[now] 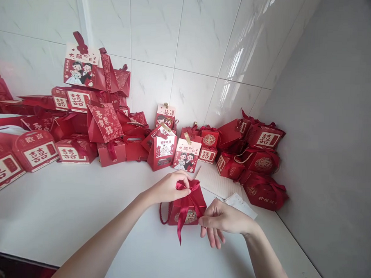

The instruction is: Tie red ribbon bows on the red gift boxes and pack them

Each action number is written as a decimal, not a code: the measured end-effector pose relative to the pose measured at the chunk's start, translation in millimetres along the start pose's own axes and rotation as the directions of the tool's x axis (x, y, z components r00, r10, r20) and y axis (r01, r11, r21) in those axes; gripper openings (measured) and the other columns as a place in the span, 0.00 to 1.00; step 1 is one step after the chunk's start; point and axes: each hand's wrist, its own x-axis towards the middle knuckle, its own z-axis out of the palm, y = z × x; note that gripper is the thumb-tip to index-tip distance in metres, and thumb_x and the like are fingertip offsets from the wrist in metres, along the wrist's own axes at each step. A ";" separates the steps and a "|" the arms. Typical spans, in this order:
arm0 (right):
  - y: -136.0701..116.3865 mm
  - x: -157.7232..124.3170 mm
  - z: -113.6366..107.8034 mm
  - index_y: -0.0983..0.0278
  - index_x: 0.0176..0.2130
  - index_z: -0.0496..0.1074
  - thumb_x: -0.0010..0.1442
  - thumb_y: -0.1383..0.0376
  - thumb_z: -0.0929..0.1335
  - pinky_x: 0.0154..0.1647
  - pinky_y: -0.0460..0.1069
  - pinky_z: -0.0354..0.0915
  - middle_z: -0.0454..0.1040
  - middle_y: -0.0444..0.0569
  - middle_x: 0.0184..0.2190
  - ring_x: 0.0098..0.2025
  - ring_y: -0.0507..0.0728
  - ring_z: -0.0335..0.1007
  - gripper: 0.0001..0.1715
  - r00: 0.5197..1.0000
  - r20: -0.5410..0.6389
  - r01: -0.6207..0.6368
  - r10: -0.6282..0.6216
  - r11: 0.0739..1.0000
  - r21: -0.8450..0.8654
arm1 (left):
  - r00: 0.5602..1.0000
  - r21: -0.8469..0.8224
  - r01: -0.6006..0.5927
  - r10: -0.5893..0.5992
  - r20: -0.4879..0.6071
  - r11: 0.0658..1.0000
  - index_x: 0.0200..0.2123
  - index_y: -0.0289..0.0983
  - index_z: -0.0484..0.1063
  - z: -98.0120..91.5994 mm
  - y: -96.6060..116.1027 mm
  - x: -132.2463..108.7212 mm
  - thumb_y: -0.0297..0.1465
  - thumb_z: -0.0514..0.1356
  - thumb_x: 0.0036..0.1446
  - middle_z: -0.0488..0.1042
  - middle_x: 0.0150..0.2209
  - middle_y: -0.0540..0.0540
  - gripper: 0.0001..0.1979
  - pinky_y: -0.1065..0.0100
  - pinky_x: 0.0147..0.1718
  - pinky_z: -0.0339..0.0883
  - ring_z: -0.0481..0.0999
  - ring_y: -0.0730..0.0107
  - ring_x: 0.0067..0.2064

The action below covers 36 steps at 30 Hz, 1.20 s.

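A small red gift box with a gold emblem stands on the white table, just in front of me. A red satin ribbon is looped on its top, and one tail hangs down the front. My left hand is closed, pinching the ribbon loop at the box's top left. To the right of the box, my right hand pinches the ribbon at the box's edge between thumb and forefinger, the other fingers hanging loose. A red cord handle droops at the box's left side.
Many red wedding gift boxes and bags are heaped along the tiled wall from the left to the right corner. A lined paper sheet and a white slip lie behind my right hand. A grey wall closes off the right side.
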 end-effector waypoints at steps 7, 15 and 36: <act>1.8 0.6 -0.6 0.70 0.27 0.75 0.58 0.62 0.63 0.13 0.39 0.59 0.72 0.45 0.16 0.14 0.47 0.66 0.18 0.993 0.120 -0.003 0.004 1.000 -0.004 | 1.000 0.009 0.000 0.000 0.003 1.000 0.26 0.37 0.67 -0.2 -0.3 0.4 0.32 0.59 0.52 0.71 0.46 0.47 0.06 0.64 0.48 0.64 0.70 0.63 0.50; -2.6 -3.3 -2.1 0.69 0.30 0.78 0.57 0.63 0.63 0.13 0.39 0.56 0.74 0.46 0.17 0.14 0.46 0.65 0.17 0.980 0.195 -0.023 0.029 0.999 -0.034 | 1.000 0.017 -0.004 0.004 0.003 1.000 0.26 0.38 0.67 -0.6 -1.4 -0.2 0.32 0.59 0.52 0.71 0.46 0.47 0.05 0.63 0.48 0.64 0.71 0.63 0.49; -3.7 -8.4 -5.9 0.69 0.27 0.77 0.52 0.55 0.69 0.15 0.40 0.60 0.71 0.43 0.15 0.14 0.46 0.63 0.19 0.932 0.317 -0.163 0.172 0.985 -0.058 | 1.000 0.008 0.017 -0.017 0.014 1.000 0.26 0.37 0.67 -2.0 2.3 -1.2 0.32 0.59 0.52 0.71 0.47 0.46 0.06 0.62 0.49 0.63 0.70 0.62 0.50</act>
